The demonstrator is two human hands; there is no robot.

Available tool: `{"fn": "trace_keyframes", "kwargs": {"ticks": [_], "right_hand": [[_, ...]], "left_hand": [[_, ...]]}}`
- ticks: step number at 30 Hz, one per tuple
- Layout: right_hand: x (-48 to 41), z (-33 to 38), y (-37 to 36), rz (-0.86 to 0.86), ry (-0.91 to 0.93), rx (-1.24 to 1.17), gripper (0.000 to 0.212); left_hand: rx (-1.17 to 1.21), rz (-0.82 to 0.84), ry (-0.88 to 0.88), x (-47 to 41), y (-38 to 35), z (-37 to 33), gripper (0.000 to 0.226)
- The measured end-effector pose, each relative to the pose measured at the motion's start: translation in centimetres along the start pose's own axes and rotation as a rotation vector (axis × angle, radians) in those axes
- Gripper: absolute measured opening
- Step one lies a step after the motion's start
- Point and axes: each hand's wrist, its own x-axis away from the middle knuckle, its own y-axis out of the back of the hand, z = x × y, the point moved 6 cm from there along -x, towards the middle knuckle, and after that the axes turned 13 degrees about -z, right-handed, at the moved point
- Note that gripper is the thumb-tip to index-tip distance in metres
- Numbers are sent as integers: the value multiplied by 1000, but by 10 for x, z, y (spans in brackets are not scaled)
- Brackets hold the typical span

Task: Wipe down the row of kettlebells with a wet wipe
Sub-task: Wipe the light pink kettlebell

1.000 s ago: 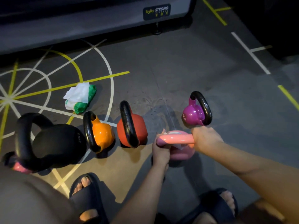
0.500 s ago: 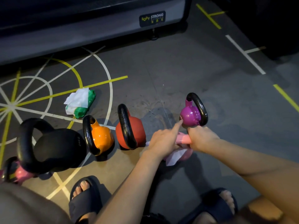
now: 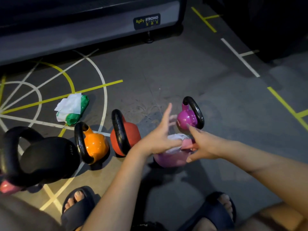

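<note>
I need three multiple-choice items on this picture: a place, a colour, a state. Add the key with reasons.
1. The green wet-wipe pack lies: A) on a chair; B) on the floor beyond the round orange kettlebell; C) in a bucket.
2. The small kettlebell farthest right is: A) purple; B) yellow; C) white.
3. The crumpled white wipe is: A) in the pack; B) on bare floor; C) under the left hand, on the pink kettlebell.
B: behind the orange one. A: purple body. C: the hand covers it.
</note>
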Motion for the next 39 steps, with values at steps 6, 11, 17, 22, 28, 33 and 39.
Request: {"fn": "trace_keyframes", "kwargs": {"ticks": [6,11,17,22,28,33,39], "right_hand": [[8,72,-16,-316,307,263,123],[-1,73,-25,-407,332,307,61],[1,22,-13,-251,223,176,41],[3,1,-7,-206,120,45,39],[-14,46,-8,-119,186,232,45],[-34,67,-7,27,165,282,32],[-73,67,20,-68,-150,18,27]], "left_hand": [[-247,-388,115,18,74,25,68],[-228,-500,124,29,77,37,60],[-336,-727,-108,23,83,11,45],[-686,-918,-25,12,122,12,30],[-971,-635,135,-15,133,46,40],[-983,-679,114,-18,147,59,35],[-965,-646,179,-20,147,62,57]]}}
